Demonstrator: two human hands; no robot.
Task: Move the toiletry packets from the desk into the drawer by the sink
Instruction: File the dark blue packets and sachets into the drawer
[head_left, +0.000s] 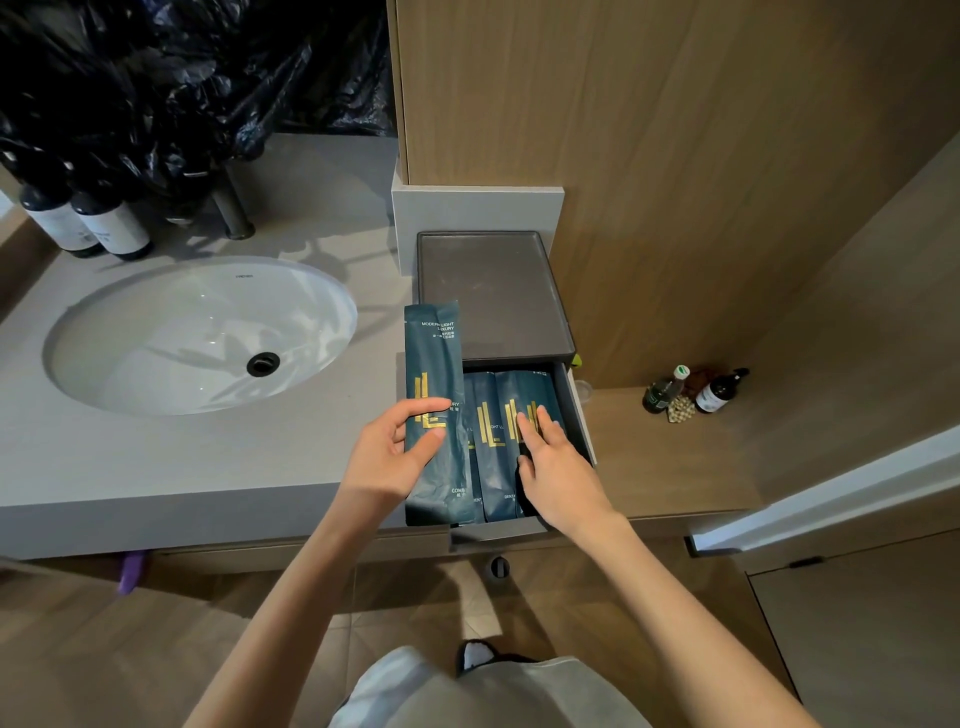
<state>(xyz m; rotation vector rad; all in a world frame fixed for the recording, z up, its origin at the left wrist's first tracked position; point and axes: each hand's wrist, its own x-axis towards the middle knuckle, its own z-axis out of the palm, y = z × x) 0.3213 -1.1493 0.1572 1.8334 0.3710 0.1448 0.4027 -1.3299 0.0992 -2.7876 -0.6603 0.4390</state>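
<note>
A grey drawer (577, 410) stands pulled out from a small dark cabinet to the right of the sink. Dark teal toiletry packets with gold markings (493, 441) lie side by side inside it. My left hand (387, 457) holds one long teal packet (435, 364) labelled COMB, thumb on its face, at the drawer's left edge; the packet's top reaches past the cabinet front. My right hand (553, 462) has straight fingers pressing on the packets at the drawer's right side.
A white oval sink (200, 332) sits in the grey counter (156, 467) on the left, with two dark bottles (88, 223) and black plastic bags (182, 78) behind. A dark tray (493, 291) tops the cabinet. Small bottles (691, 389) stand on the wooden shelf at right.
</note>
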